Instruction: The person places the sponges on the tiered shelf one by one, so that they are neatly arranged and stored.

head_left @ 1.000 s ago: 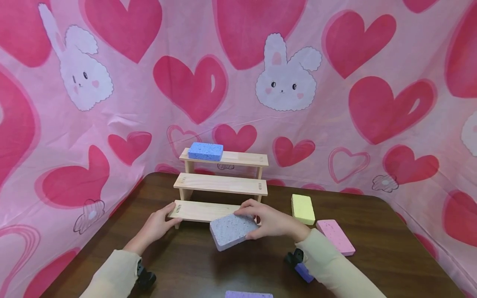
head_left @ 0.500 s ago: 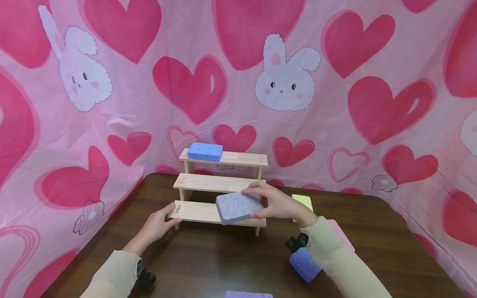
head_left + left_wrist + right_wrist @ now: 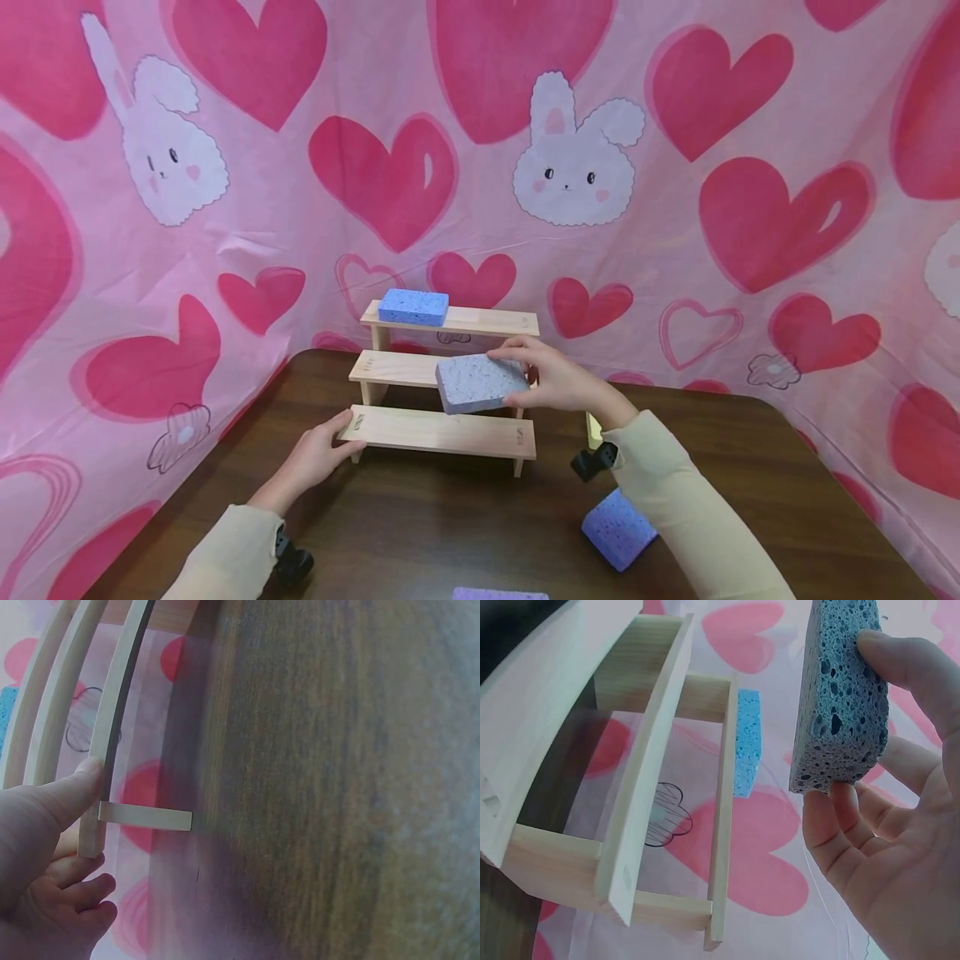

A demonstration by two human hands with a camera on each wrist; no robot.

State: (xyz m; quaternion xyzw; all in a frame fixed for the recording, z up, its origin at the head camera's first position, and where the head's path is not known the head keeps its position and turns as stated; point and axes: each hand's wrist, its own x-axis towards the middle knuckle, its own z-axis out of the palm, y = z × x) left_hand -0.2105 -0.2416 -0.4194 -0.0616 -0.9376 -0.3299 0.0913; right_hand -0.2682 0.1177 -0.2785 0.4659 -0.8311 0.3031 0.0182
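My right hand (image 3: pixel 551 375) holds a pale grey-blue sponge (image 3: pixel 480 383) by its right end, thumb on one side and fingers on the other. The sponge is in the air and overlaps the middle step of a three-step wooden shelf (image 3: pixel 442 432). In the right wrist view its porous edge (image 3: pixel 840 712) faces the camera. My left hand (image 3: pixel 318 454) grips the left end of the lowest step, and the left wrist view shows the thumb on the step's front edge. On the top step, at the left, lies a blue sponge (image 3: pixel 414 307).
To the right, a blue-violet sponge (image 3: pixel 618 529) lies on the dark wooden table (image 3: pixel 420 525). A yellow sponge (image 3: pixel 594 432) is mostly hidden behind my right wrist. At the front edge of the view is part of a purple sponge (image 3: pixel 500 594). A heart-patterned cloth (image 3: pixel 465 208) hangs behind.
My right hand has lifted the grey-blue sponge from in front of the lowest step up to the middle step's height. My left hand has kept its hold on the shelf.
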